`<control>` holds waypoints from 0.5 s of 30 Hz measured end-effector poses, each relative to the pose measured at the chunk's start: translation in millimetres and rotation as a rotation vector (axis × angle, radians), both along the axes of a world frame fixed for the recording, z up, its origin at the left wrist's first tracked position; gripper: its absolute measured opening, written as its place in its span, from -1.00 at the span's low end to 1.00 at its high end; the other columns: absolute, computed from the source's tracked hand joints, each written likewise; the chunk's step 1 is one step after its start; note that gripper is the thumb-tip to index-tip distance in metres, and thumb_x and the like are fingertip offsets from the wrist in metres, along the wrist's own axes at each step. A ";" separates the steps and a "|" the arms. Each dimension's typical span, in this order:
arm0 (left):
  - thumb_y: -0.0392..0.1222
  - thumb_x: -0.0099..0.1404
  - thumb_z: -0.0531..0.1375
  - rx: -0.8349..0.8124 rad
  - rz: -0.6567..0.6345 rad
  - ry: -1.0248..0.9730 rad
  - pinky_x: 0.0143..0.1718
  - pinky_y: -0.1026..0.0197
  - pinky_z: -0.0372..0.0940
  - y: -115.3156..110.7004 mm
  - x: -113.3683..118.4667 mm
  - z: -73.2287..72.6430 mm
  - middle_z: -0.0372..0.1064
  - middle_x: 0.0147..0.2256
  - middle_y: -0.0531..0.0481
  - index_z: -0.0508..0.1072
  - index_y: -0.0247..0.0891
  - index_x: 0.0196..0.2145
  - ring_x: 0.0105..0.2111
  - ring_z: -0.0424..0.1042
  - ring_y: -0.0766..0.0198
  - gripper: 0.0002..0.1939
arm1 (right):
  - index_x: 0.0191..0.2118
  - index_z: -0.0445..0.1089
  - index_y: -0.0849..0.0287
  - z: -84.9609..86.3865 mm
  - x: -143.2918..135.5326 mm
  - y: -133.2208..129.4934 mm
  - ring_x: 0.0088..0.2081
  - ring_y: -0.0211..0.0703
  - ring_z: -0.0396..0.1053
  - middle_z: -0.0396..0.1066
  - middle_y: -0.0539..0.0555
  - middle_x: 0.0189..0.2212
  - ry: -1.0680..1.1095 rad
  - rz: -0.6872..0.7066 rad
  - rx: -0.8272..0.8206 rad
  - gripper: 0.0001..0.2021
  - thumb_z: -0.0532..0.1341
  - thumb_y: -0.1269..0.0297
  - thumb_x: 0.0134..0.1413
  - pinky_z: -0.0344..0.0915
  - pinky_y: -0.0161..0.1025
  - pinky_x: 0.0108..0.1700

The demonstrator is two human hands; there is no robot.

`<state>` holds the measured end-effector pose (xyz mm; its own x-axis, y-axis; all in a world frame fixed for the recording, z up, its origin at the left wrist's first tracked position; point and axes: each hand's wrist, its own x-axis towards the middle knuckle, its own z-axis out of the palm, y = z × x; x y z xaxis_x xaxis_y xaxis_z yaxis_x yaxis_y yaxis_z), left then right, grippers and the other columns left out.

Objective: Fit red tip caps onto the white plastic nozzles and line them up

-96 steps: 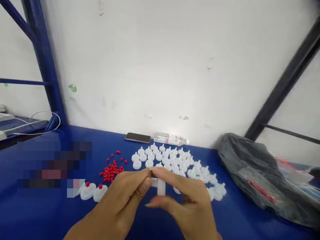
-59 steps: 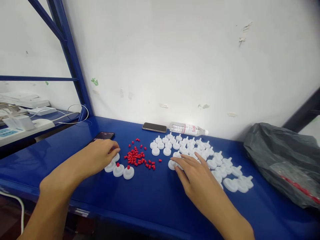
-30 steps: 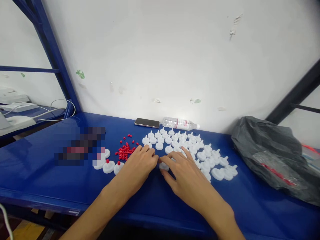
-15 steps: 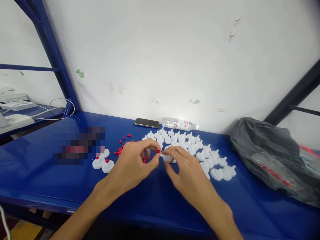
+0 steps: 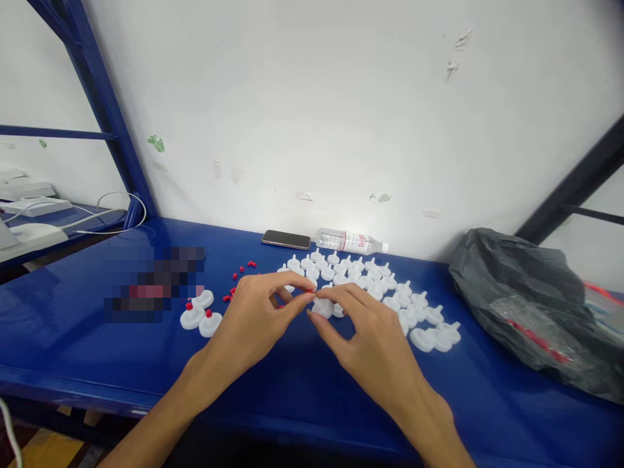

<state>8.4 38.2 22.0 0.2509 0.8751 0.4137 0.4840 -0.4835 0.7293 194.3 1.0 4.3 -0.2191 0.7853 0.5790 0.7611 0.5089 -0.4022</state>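
Observation:
Pinched between the thumb and forefinger of my left hand (image 5: pixel 266 309) is a small red cap (image 5: pixel 310 290), mostly covered by the fingertips. My right hand (image 5: pixel 363 325) holds a round white nozzle lid (image 5: pixel 322 308) by its fingertips, right against the red cap. The lid's spout is hidden behind my fingers, so I cannot tell how far the cap sits on it. Left of my left wrist lie 3 white lids, at least two with red caps on their spouts, such as the capped lid (image 5: pixel 210 324). Loose red caps (image 5: pixel 234 276) lie behind my left hand.
Many uncapped white lids (image 5: pixel 373 289) spread behind and right of my right hand. A phone (image 5: pixel 285 240) and a clear plastic bottle (image 5: pixel 344 241) lie along the wall. A black plastic bag (image 5: pixel 517 299) covers the right side of the blue table (image 5: pixel 292 403). A blurred patch lies at left.
The white lid has tilted, showing more of its round body below the fingers. My right thumb has shifted left, and my left fingertips have closed further over the red cap.

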 end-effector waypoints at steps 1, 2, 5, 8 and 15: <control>-0.11 0.32 0.28 -0.022 -0.012 -0.011 -0.48 0.28 0.28 0.4 0.0 -0.1 0.54 -0.50 0.10 0.65 -0.12 -0.25 -0.53 0.44 0.30 -0.86 | 0.02 0.46 0.02 0.0 0.0 -0.1 -0.20 -0.12 0.54 0.54 0.03 -0.09 0.011 0.009 0.001 -0.80 0.26 0.32 0.30 0.46 -0.16 -0.12; -0.09 0.32 0.28 -0.047 -0.027 -0.022 -0.48 0.28 0.29 0.9 0.1 -0.3 0.56 -0.47 0.09 0.65 -0.12 -0.25 -0.51 0.46 0.30 -0.85 | 0.02 0.45 0.01 0.0 -0.1 -0.2 -0.19 -0.13 0.54 0.53 0.02 -0.09 0.027 0.017 0.006 -0.78 0.28 0.32 0.29 0.46 -0.18 -0.12; -0.05 0.34 0.28 -0.096 -0.049 -0.055 -0.51 0.29 0.27 1.1 0.7 -1.1 0.58 -0.43 0.07 0.64 -0.15 -0.25 -0.50 0.48 0.30 -0.82 | 0.03 0.43 -0.01 0.5 -0.6 -0.6 -0.19 -0.16 0.52 0.52 0.00 -0.08 0.099 0.031 0.039 -0.75 0.31 0.35 0.26 0.47 -0.22 -0.11; -0.05 0.33 0.30 -0.124 -0.057 -0.156 -0.53 0.30 0.26 -0.9 1.1 0.5 0.58 -0.41 0.05 0.62 -0.19 -0.26 -0.52 0.48 0.32 -0.82 | -0.01 0.42 0.00 1.8 -0.8 -1.1 -0.22 -0.22 0.49 0.51 -0.02 -0.10 0.173 0.040 0.085 -0.77 0.31 0.37 0.26 0.48 -0.27 -0.14; -0.03 0.31 0.34 -0.342 -0.216 -0.336 -0.58 0.37 0.25 -1.6 -6.5 6.0 0.60 -0.32 0.00 0.57 -0.22 -0.20 -0.41 0.57 0.27 -0.78 | -0.02 0.43 0.01 3.9 -1.7 -2.8 -0.19 -0.22 0.47 0.51 -0.02 -0.12 0.231 0.053 0.169 -0.78 0.33 0.38 0.25 0.49 -0.27 -0.10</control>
<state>1.9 36.6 28.0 0.3427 0.9175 0.2019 0.1118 -0.2532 0.9609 192.6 -1.8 8.1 -0.1046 0.6646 0.7399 0.6300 0.6199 -0.4678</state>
